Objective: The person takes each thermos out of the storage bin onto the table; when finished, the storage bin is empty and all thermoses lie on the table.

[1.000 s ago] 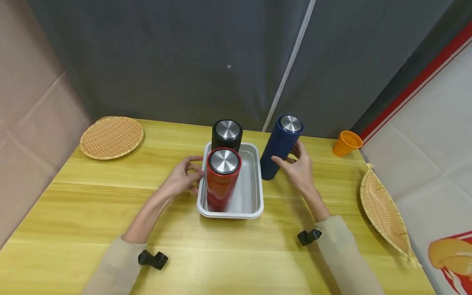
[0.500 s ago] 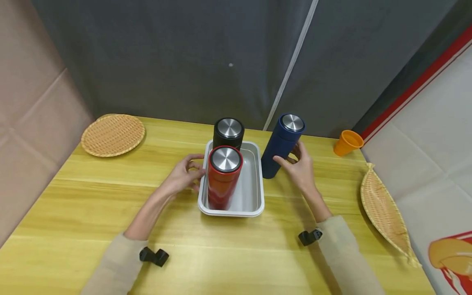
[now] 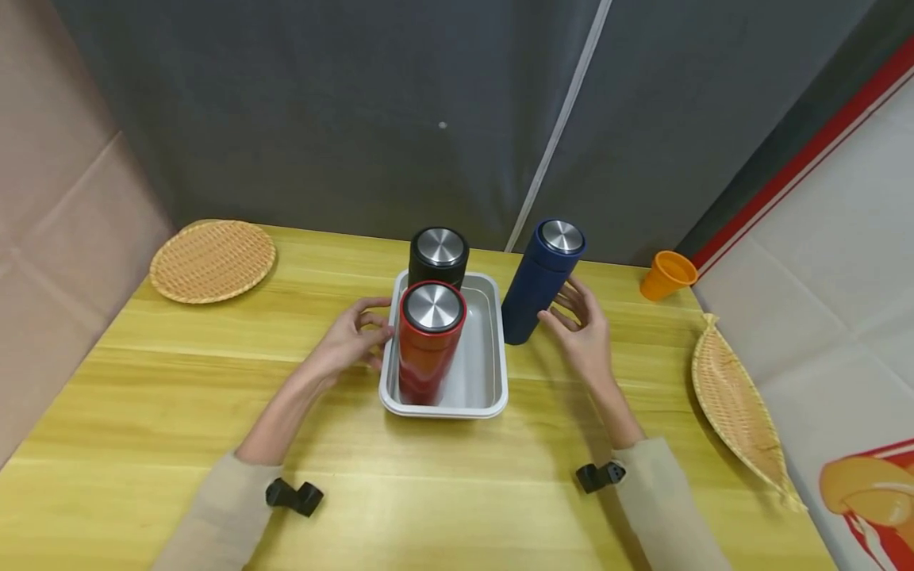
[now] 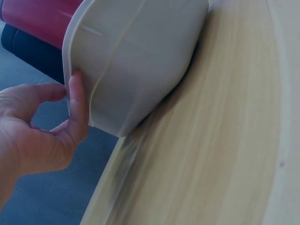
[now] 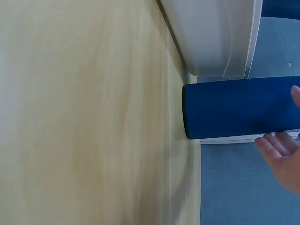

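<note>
In the head view my left hand [image 3: 355, 337] pinches the left rim of a grey-white plastic tray [image 3: 491, 411]. The left wrist view has its fingers against the tray's outer wall [image 4: 126, 61]. Inside the tray stand a red thermos bottle [image 3: 428, 361] and, behind it, a black thermos bottle [image 3: 437, 274], both with steel-topped lids. Just right of the tray a navy blue thermos bottle [image 3: 534, 293] stands upright on the table. My right hand [image 3: 585, 333] is at its right side with fingers loosely spread; the right wrist view has the fingertips close to the bottle's side [image 5: 234, 108].
A round woven mat [image 3: 213, 262] lies at the table's back left. At the right are an orange cup [image 3: 668, 275] and a leaf-shaped wicker tray [image 3: 739, 404]. A dark grey curtain [image 3: 321, 119] hangs behind the wooden table [image 3: 428, 492].
My right hand has loosened from the blue bottle, its thumb shifting off the front toward the right. The bottle stays put, and the left hand remains on the tray's rim.
</note>
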The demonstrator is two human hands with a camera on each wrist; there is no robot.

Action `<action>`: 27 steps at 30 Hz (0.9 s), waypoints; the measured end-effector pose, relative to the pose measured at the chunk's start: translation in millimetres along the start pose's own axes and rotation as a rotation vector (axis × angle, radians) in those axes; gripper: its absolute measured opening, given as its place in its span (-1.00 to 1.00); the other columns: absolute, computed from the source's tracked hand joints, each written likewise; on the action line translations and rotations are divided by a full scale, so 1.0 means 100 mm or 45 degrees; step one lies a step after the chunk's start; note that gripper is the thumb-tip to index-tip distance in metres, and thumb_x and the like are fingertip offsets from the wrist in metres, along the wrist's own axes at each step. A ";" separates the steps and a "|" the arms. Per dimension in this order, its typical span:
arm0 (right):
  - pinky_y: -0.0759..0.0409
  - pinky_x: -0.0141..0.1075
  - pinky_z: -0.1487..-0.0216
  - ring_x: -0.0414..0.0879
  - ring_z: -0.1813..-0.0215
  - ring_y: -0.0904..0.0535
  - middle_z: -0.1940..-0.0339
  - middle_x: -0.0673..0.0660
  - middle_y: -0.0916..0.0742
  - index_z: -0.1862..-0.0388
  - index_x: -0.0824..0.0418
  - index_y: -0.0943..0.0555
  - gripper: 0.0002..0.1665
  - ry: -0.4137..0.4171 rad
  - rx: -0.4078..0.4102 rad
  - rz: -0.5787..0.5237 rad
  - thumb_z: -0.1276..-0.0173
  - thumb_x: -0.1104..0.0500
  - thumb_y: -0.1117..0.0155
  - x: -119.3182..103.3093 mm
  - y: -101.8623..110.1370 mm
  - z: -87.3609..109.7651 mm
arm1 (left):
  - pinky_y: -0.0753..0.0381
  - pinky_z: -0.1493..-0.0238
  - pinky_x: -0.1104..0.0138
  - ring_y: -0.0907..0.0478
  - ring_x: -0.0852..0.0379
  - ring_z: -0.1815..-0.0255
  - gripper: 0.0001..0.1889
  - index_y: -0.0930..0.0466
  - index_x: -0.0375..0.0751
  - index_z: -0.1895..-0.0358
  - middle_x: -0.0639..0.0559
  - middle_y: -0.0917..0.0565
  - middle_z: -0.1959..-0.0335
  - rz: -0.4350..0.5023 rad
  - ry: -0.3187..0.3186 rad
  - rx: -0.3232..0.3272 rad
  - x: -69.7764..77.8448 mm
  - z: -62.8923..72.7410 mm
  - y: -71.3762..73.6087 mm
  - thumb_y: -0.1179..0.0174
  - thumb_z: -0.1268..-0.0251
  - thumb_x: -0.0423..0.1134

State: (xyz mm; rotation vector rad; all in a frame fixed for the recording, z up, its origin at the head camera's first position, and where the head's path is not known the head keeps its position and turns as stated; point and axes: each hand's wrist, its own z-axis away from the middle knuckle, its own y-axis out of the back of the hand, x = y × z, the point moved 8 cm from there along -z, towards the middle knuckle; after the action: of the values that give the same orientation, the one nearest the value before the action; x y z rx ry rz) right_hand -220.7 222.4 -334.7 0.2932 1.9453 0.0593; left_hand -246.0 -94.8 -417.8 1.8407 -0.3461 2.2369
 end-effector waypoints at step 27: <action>-0.52 -0.09 -0.19 0.22 -0.20 -0.49 -0.21 0.37 -0.56 -0.34 0.41 -0.36 -0.23 0.159 -0.280 -0.138 -0.12 0.59 -0.32 -0.31 -0.48 0.52 | -0.67 0.56 0.30 -0.55 0.07 0.39 -0.42 -0.14 -0.26 -0.40 -0.23 -0.43 0.08 -0.003 0.003 0.016 0.03 0.02 -0.02 -0.09 -0.35 -0.44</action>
State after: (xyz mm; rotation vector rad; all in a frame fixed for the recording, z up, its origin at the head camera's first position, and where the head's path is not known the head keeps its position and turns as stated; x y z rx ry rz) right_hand -170.1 163.9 -335.6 0.0388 2.0537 0.2236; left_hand -243.8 -93.7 -414.8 1.8431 -0.3302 2.2444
